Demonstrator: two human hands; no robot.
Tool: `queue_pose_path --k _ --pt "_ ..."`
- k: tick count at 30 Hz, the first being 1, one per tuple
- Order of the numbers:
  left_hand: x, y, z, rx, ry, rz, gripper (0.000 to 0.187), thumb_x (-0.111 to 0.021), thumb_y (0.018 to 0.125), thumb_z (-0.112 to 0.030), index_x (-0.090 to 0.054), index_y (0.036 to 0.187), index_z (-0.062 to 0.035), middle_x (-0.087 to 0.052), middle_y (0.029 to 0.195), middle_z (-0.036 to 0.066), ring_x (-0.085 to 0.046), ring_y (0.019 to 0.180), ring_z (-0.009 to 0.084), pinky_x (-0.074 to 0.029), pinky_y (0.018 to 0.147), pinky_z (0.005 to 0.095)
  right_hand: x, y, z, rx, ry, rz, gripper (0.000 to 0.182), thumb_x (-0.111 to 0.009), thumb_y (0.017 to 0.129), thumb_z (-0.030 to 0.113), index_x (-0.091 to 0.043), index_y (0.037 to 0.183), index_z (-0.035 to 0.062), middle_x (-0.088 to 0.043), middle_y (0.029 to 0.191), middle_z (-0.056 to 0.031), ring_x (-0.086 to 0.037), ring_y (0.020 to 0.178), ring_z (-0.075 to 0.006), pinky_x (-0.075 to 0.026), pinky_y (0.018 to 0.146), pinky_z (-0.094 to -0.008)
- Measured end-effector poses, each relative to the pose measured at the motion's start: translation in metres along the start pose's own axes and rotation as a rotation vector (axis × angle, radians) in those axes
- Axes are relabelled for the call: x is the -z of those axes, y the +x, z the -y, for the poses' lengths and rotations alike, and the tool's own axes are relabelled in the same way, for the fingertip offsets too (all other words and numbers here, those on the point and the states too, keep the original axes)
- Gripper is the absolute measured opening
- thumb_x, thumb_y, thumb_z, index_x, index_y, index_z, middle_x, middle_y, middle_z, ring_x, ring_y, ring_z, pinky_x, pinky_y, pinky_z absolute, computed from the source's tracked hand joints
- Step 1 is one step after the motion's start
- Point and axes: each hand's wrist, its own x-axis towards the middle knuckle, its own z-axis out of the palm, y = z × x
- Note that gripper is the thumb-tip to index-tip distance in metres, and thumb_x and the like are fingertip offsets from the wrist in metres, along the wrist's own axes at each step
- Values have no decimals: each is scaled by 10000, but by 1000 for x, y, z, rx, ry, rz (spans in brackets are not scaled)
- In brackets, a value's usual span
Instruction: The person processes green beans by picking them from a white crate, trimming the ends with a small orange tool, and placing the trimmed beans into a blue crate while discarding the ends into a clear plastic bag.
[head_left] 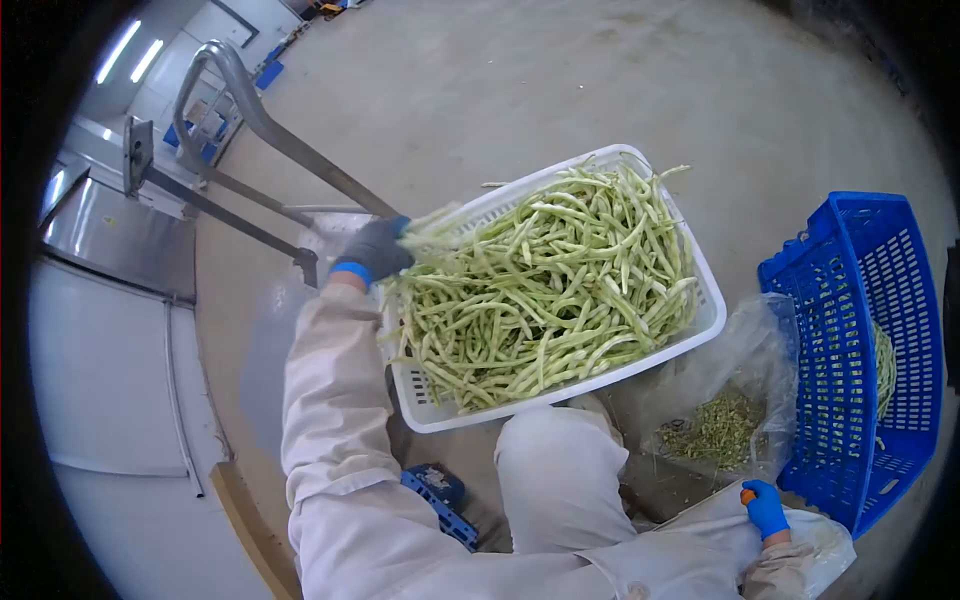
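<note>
In the head view, your left hand (pixel 378 250) was curled round a blurry bunch of green beans (pixel 432 232) at the left end of the white basket (pixel 714 312). The big bean pile (pixel 550 285) lay inside, before your knees, probably for easy reach. Your right hand (pixel 768 508) was closed on a small orange thing (pixel 747 496), maybe a handle, kept low, perhaps out of the way. The blue crate (pixel 828 350) stood on your right, likely to be handy.

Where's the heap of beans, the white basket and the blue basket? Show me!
Beans (pixel 560 280): head view, middle of the heap.
White basket (pixel 715 312): head view, on the rim at its right corner.
Blue basket (pixel 828 340): head view, on its slotted side wall.
</note>
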Motion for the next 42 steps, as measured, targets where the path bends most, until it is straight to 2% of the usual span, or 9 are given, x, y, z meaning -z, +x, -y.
queue_pose_path --k 3,7,10,12,17,21,26,34,42 --pt "47 -33 -30 159 -594 44 373 -689 726 -151 -568 1071 -76 -611 787 51 -578 653 111 -487 551 273 -3 4 2 -2 20 -9 232 -597 741 51 -647 963 9 -657 894 -171 -632 832 -247 -484 767 -331" --pt "-17 -40 -55 59 -985 9 290 -704 752 -135 -577 1003 -63 -603 780 36 -546 612 115 -464 528 267 -3 -1 10 -6 25 -36 204 -600 763 38 -647 958 2 -659 900 -137 -613 814 -197 -482 750 -315" --pt "-102 -52 -88 243 -1313 208 284 -693 751 -142 -608 993 -19 -614 809 46 -564 724 152 -474 641 284 0 -7 13 -45 66 -27 211 -600 768 54 -646 967 3 -659 905 -146 -616 821 -207 -480 758 -321" --pt "-206 -41 -64 162 -1024 169 456 -734 694 -318 -604 1027 -34 -640 843 93 -600 763 205 -481 691 330 3 -12 11 -34 101 -40 225 -597 763 58 -645 976 6 -659 904 -151 -621 822 -222 -479 770 -325" --pt "-170 -48 -110 186 64 310 668 -654 663 -539 -567 1142 -81 -545 1176 190 -509 1087 353 -403 917 441 6 -17 15 11 -1 -7 236 -583 751 58 -640 975 14 -652 940 -166 -625 870 -256 -474 796 -331" --pt "-189 -47 -126 221 108 231 882 -604 648 -634 -392 1321 -105 -443 1301 182 -436 1180 359 -349 982 463 3 -15 19 25 -45 -23 235 -586 746 60 -641 971 19 -647 944 -178 -624 878 -277 -473 801 -340" --pt "-208 -39 -154 436 -8 107 900 -613 645 -650 -417 1285 -48 -420 1305 222 -424 1191 368 -358 977 470 2 -14 13 -6 -18 -14 209 -581 769 69 -645 962 23 -655 924 -151 -619 862 -249 -471 790 -338" --pt "-223 -24 -146 375 -24 249 580 -688 653 -415 -597 1078 -30 -594 1083 214 -571 1014 333 -444 895 403 5 -19 17 -8 1 -46 224 -597 752 100 -651 957 26 -645 960 -180 -619 895 -297 -472 807 -353" --pt "-219 -48 -99 357 -382 -20 517 -738 575 -354 -633 1011 -98 -641 948 196 -604 890 371 -484 772 416 4 -17 7 35 22 -42 231 -594 758 128 -647 953 15 -643 950 -184 -616 894 -301 -472 806 -363"
